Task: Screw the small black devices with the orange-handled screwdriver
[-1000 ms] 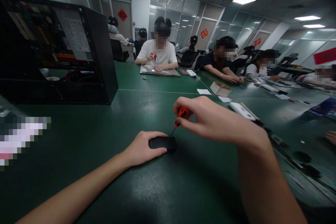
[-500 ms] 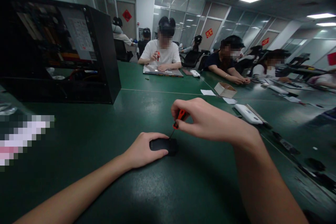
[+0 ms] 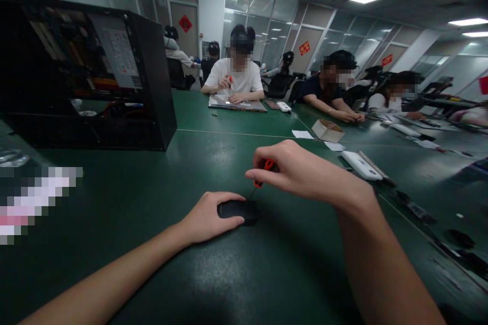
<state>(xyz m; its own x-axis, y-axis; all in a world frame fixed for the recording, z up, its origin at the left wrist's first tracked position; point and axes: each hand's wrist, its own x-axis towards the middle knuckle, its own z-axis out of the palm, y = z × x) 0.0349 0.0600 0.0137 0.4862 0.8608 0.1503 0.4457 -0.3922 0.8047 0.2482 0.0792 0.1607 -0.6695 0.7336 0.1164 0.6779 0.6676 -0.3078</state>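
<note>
A small black oblong device (image 3: 237, 210) lies on the green tabletop; its exact kind I cannot make out. My left hand (image 3: 209, 217) grips it from the left, thumb along the near side and fingers along the far side. Above and to the right, my right hand (image 3: 287, 170) is closed around the red-and-black handle of a screwdriver (image 3: 269, 165). The thin shaft slants down to the left, and its tip meets the device's top near the far edge. Part of the handle is hidden by my fingers.
An opened black computer case (image 3: 152, 81) stands at the left. Further back are a cardboard box (image 3: 327, 131), white papers (image 3: 302, 134) and a white power strip (image 3: 361, 165). Across the table (image 3: 213, 142), a person in a white shirt (image 3: 237, 76) works on a flat panel; others sit to the right.
My right thumb has shifted left and straightened, and the fingers have turned a little around the screwdriver handle. My left hand and the black device stay in place.
</note>
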